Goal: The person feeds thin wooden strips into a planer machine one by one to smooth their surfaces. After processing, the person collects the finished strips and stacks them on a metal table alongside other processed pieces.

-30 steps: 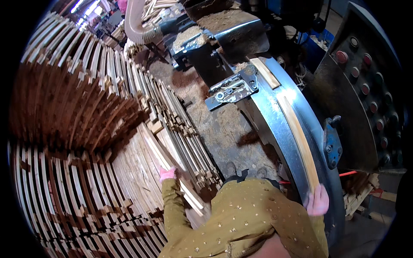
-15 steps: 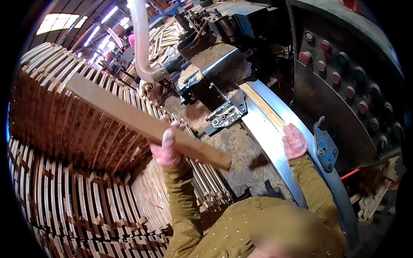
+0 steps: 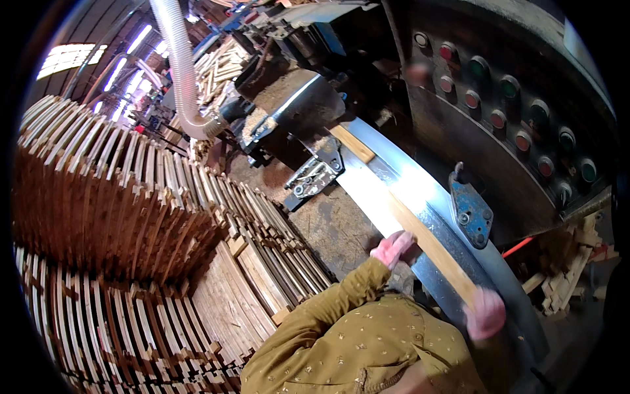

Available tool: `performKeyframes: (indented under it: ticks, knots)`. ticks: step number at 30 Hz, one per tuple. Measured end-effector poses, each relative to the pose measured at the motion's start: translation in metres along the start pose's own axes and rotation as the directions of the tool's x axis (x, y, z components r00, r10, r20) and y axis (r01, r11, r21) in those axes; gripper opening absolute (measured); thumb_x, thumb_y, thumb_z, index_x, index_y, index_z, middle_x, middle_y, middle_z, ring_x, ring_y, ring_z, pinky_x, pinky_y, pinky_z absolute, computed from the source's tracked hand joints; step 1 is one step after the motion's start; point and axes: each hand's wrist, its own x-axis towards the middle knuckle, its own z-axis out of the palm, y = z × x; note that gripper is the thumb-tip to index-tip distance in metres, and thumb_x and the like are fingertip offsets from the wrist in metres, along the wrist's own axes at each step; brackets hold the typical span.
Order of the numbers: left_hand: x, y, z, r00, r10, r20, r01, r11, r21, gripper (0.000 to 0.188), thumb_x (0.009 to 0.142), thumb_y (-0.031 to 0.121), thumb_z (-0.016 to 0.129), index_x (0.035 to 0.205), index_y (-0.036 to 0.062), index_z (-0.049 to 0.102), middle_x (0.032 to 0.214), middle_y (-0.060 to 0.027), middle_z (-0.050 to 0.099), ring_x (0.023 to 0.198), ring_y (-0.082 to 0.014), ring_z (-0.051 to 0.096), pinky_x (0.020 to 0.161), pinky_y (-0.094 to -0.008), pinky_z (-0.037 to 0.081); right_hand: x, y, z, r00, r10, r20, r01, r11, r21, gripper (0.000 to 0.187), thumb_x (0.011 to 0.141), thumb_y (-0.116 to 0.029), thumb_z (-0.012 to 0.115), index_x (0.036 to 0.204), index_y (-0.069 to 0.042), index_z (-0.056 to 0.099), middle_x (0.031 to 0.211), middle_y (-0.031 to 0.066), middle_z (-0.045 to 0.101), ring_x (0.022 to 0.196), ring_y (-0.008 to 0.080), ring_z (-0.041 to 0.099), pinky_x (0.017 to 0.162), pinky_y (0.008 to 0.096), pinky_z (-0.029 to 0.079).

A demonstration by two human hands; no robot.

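Observation:
A long pale wooden strip (image 3: 430,244) lies on the shiny metal machine bed (image 3: 387,213), slanting from upper left to lower right. My left hand (image 3: 394,248) is at its left edge about midway, fingers closed against the wood. At the strip's near end is my right hand (image 3: 485,314), closed around it and slightly blurred by motion. Farther up the bed, a second wooden piece (image 3: 352,143) runs under the machine's dark housing (image 3: 295,98), its far end hidden. A gap of bare metal separates the two pieces.
Tall stacks of wooden strips (image 3: 111,210) stand at my left. A metal guide bracket (image 3: 315,174) borders the bed, and a blue bracket (image 3: 471,210) sits on its right side. Beyond is a dark button panel (image 3: 492,125). A clear ribbed hose (image 3: 177,72) rises from the machine.
My left hand has brought the wooden strip from above the stacks down onto the bed. My right hand has left the other piece, now farther into the machine, and moved back to the strip's near end.

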Motion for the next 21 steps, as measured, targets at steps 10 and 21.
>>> performKeyframes:
  ticks: [10,21]
  knots:
    - [-0.065,0.085,-0.011,0.95,0.3,-0.085,-0.294,0.953,0.072,0.04,0.099,0.022,0.051,0.127,-0.0054,0.052,0.102,-0.0148,0.067,0.085,-0.0191,0.065,0.077,-0.03,0.054,0.114,-0.05,0.038,0.991,-0.049,-0.128,0.057,0.997,0.057,0.037,0.084,-0.018,0.066,0.115,0.001,0.058,0.099,0.0191,0.062,0.082,0.0337,0.062,0.072,0.0404,0.053]
    - [-0.153,0.218,-0.021,0.725,0.648,0.234,-0.413,0.681,-0.605,0.026,0.097,0.024,0.049,0.109,0.0041,0.06,0.097,-0.013,0.066,0.094,-0.0278,0.06,0.086,-0.0475,0.047,0.267,-0.085,0.203,0.997,-0.029,-0.068,0.023,0.996,-0.081,0.061,0.083,-0.037,0.064,0.137,-0.014,0.048,0.117,0.0101,0.061,0.102,0.026,0.06,0.079,0.0374,0.051]
